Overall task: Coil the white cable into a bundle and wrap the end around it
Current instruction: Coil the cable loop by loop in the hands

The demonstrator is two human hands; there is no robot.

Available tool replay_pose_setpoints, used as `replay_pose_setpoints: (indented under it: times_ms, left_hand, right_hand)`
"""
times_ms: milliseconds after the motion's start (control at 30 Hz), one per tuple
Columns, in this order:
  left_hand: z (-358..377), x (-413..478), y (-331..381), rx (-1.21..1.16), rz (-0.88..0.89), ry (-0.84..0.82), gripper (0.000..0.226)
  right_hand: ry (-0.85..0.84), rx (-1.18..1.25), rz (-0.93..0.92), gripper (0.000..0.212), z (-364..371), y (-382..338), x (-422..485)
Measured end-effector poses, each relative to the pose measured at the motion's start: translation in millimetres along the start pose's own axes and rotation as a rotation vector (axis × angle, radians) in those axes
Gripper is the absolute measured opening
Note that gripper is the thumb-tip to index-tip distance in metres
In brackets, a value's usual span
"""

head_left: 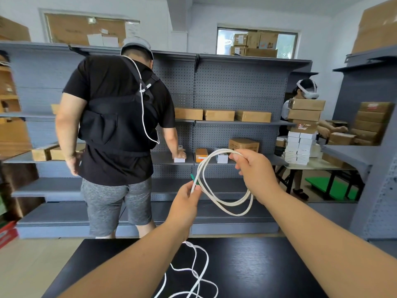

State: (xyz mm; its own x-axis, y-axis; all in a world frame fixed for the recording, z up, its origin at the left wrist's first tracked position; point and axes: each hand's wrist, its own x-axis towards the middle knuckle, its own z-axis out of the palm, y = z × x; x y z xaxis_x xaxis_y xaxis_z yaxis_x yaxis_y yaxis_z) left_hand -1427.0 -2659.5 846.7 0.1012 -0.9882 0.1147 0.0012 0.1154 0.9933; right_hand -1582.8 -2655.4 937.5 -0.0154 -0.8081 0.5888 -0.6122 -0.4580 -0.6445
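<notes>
Coiling step in hand: white cable (225,206) hangs in a few loops in air beyond desk's far edge, slack remainder lying tangled on desk (279,265) toward near edge. Right hand (251,166) grips top of loops, fingers curled round them. Left hand (187,198) pinches strand just below green tip (193,178). Judged early: next move calls for lifting slack into another loop; wrap not yet due. Cardboard boxes (219,115) on grey shelving (236,87) closed, contents hidden.
</notes>
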Motion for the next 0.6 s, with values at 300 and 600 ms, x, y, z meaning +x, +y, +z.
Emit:
replay_pose_setpoints:
  times_ms: [300,600]
  left_hand:
    - [-4.9,-7.4,7.5,0.037,0.145,-0.050,0.029]
    - [-7.6,-6.9,13.6,-0.119,0.109,-0.085,0.027]
  right_hand:
    - [0.033,0.058,0.083,0.026,1.6,3.6,1.4]
    - [0.022,0.033,0.086,0.026,0.2,9.6,3.3]
